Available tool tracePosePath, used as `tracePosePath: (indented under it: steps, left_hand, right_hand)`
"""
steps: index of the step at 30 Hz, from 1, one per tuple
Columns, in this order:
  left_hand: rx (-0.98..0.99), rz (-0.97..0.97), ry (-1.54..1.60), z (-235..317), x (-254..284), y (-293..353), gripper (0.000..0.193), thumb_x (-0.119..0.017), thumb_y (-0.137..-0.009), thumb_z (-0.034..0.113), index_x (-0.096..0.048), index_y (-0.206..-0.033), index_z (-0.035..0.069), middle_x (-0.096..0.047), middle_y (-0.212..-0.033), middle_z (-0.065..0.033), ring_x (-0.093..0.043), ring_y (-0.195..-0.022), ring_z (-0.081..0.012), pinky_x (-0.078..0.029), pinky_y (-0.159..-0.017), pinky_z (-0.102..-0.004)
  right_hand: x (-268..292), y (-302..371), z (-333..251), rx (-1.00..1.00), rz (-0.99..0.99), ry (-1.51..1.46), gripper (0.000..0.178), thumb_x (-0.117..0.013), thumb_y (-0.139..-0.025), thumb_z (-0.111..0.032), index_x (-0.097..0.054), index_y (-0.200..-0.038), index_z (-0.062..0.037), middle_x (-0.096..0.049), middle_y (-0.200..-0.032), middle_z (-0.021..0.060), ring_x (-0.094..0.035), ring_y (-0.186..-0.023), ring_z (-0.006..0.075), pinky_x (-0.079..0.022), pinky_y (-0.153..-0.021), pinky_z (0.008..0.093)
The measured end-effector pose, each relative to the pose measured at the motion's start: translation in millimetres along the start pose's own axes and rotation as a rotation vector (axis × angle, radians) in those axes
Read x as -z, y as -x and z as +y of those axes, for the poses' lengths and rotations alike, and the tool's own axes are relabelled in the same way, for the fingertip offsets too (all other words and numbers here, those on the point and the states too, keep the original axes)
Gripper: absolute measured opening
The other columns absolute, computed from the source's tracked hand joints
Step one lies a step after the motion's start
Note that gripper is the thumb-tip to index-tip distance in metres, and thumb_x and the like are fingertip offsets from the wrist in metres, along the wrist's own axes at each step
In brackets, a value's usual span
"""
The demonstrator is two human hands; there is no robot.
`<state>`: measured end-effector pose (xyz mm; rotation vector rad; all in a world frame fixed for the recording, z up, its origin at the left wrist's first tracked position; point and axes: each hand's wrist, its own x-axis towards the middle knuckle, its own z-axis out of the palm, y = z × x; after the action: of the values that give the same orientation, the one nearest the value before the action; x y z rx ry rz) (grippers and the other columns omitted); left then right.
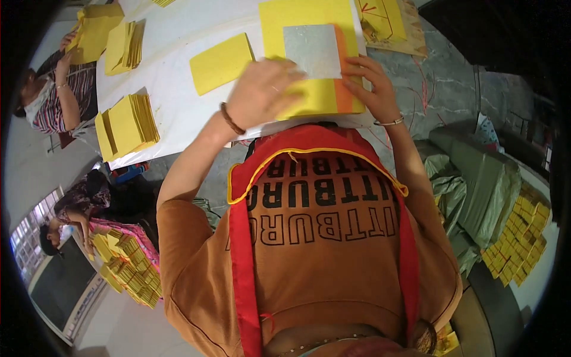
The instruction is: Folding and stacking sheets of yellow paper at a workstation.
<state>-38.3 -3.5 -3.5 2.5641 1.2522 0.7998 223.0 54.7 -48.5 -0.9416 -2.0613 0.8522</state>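
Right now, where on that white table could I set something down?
The white table shows bare between the yellow stacks on the left and the smaller yellow piece, and above that piece. It's crowded at the large yellow sheet: a grey sheet and an orange strip lie there, with the left hand and right hand over it.

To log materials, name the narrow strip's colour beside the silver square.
The narrow strip is orange, clearest in head view.

At twelve o'clock a grey sheet [309, 50] lies on yellow paper [273, 24], the blurred left hand [264, 89] near its edge, the right hand [373, 86] at one; yellow stacks [128, 126] sit on the table [169, 59] at ten
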Motion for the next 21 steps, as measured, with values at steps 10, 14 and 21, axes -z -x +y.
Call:
tracePosePath:
  steps: [10, 14, 21]
  left_hand:
    - [-0.062, -0.130, 0.074, 22.3, -3.7, -13.5, 0.026, -0.065, -0.077, 0.024, -0.062, -0.097, 0.008, -0.060, -0.094, -0.0070, -0.053, -0.080, -0.0236, -0.044, -0.069, -0.0328]
    - [0.018, -0.139, 0.178, 22.3, -2.8, -17.3, 0.016, -0.062, -0.079, 0.019, -0.062, -0.081, 0.004, -0.061, -0.075, -0.0087, -0.056, -0.069, -0.0250, -0.046, -0.062, -0.0337]
    - [0.202, -0.160, 0.378, 18.9, -3.1, -21.1, 0.012, -0.056, -0.080, 0.014, -0.061, -0.076, 0.003, -0.061, -0.069, -0.0104, -0.058, -0.064, -0.0261, -0.047, -0.060, -0.0338]
  right_hand:
    - [-5.2, 5.0, 9.4, -0.141, 0.031, -0.253, 0.018, -0.060, -0.083, -0.014, -0.065, -0.095, -0.0024, -0.059, -0.112, 0.0083, -0.052, -0.106, 0.0206, -0.039, -0.091, 0.0307]
    - [-3.8, 4.9, 9.0, -0.209, -0.017, -0.314, 0.017, -0.059, -0.084, -0.014, -0.066, -0.095, -0.0027, -0.057, -0.115, 0.0076, -0.049, -0.110, 0.0184, -0.037, -0.094, 0.0306]
    - [-3.8, 4.3, 8.6, -0.277, 0.002, -0.438, 0.021, -0.056, -0.086, -0.016, -0.065, -0.097, -0.0015, -0.059, -0.112, 0.0076, -0.052, -0.106, 0.0183, -0.039, -0.091, 0.0296]
